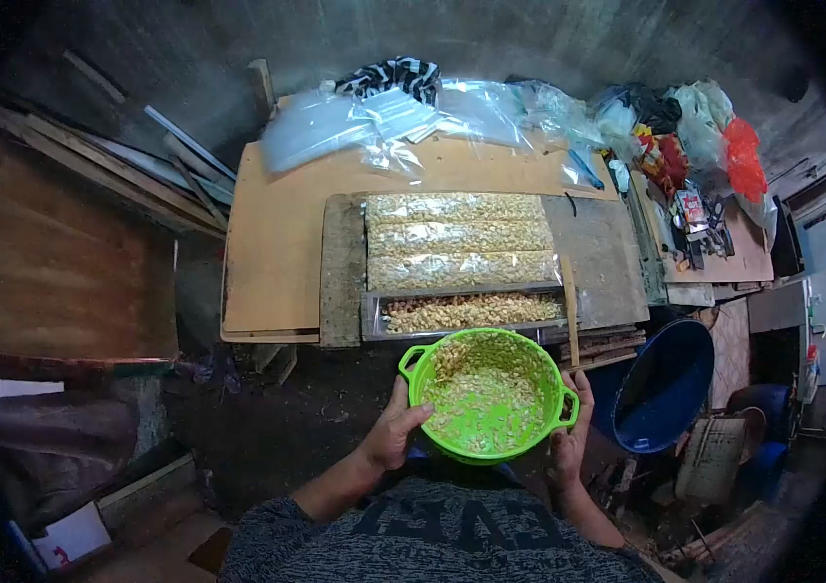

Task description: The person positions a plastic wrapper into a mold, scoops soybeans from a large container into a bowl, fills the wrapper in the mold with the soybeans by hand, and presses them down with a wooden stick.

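A bright green plastic basin with two loop handles (pixel 482 418) is held between my hands, tilted toward the table. Pale bean-like pieces (pixel 500 384) cling to its wall and bottom. My left hand (pixel 397 426) grips its left rim, thumb over the edge. On the right, my right hand (pixel 570 432) is closed around the side by the handle. Just beyond the basin lies a clear tray (pixel 371 321) partly filled with loose bean-like pieces (pixel 471 313). Behind it, several clear-wrapped slabs of the same pieces (pixel 460 238) lie side by side.
A wooden board (pixel 343 262) supports the slabs on the table (pixel 277 228). A thin wooden stick (pixel 569 311) lies right of the tray. Plastic sheets (pixel 321 131) and bags (pixel 705 117) sit at the back. A blue barrel (pixel 664 389) stands at right.
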Tool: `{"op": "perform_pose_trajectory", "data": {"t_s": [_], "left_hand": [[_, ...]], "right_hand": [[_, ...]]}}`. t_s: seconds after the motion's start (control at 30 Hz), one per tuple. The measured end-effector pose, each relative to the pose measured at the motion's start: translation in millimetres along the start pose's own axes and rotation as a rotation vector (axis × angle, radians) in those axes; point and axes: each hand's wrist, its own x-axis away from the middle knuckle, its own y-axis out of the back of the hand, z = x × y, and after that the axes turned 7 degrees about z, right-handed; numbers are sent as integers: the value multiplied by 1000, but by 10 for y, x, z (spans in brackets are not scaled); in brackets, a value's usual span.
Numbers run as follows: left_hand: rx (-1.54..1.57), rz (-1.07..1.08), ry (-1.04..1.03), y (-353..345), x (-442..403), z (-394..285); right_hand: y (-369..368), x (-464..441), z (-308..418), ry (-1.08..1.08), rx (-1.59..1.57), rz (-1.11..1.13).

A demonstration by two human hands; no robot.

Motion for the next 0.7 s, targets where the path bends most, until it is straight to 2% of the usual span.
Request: {"op": "perform_pose_trajectory", "data": {"t_s": [0.03, 0.1, 0.17, 0.2, 0.27, 0.3, 0.37, 0.5, 0.57, 0.63, 0.7], "left_hand": [[-77, 20, -53, -62, -3, 39], [-82, -9, -47, -354, 26, 81], [-88, -34, -37, -621, 1, 216], [-94, -29, -40, -730, -11, 328], [-115, -27, -33, -983, -11, 610], [-174, -24, -33, -1117, -35, 754], [-253, -19, -21, -1353, -85, 1054], [-214, -28, 72, -1724, -217, 1500], [-254, -17, 163, -1806, -325, 1668], [-226, -13, 188, -1827, -449, 1848], [-232, -49, 172, -1861, -583, 1985]], "right_hand": [[93, 57, -24, -25, -46, 7], [313, 213, -63, -39, -106, 11], [573, 418, -97, -178, -296, 18], [696, 532, -129, -172, -310, 14], [950, 784, -194, -284, -578, -111], [1104, 884, -184, -274, -596, -115], [1433, 1106, -115, -414, -559, -161], [2085, 1437, -243, -345, -448, -134], [2208, 1523, -225, -340, -457, -224], [2319, 1574, -287, -216, -499, -313], [2361, 1632, -335, -205, -465, -335]]}}
